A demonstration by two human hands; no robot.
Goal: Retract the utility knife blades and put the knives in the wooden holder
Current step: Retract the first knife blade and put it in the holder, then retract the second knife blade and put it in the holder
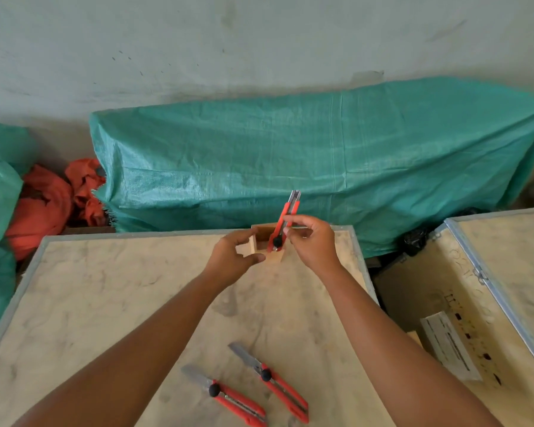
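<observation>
At the far edge of the worktop [105,303], the right hand [312,241] pinches a red utility knife [282,224] by its middle, tilted with one end dipping into the wooden holder [267,243] — a grip that lets it slide down. The left hand [232,260] cups the holder's left side, fingers curled around it, likely to stop it tipping. Two more knives, one near centre [272,383] and one to its left [228,396], lie on the near side — blades still out, so awaiting retraction.
</observation>
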